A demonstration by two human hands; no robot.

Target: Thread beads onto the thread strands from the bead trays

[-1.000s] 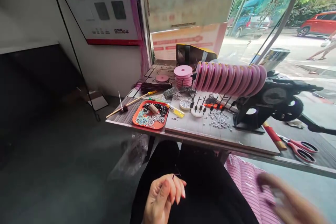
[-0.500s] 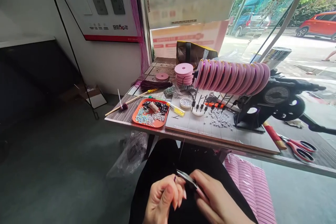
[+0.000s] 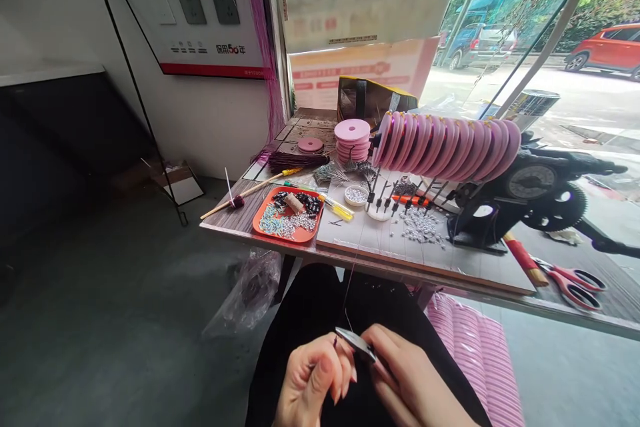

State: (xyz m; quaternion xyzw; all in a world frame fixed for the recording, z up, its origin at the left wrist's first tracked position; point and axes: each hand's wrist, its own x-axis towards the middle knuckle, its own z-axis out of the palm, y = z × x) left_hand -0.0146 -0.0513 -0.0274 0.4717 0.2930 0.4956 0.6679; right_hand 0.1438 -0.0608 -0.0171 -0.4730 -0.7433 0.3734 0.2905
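- The right hand (image 3: 407, 373) is closed round a slim metal tool (image 3: 356, 341), whose tips point at the left hand; the handles are mostly covered by the fingers and palm, so whether its blades are open is hard to tell
- The left hand (image 3: 315, 373), just beside those tips, is curled shut, thumb bent in over the fingers; a short bit of dark thread (image 3: 335, 341) shows at the index finger, and whatever lies inside the curl is hidden
- Both wrists are cut off by the bottom edge, above the black-clad legs (image 3: 345, 300)
- A fine strand (image 3: 349, 290) drops from the table edge towards the tool; its lower end is too thin to follow
- On the table (image 3: 240, 223), an orange tray (image 3: 260, 225) holds beads and a cork-like piece, with loose pale beads (image 3: 423, 225) and red-handled scissors (image 3: 575, 283) further right
- Behind, pink spools (image 3: 445, 147) line a black cranked machine (image 3: 530, 183), partly covering it
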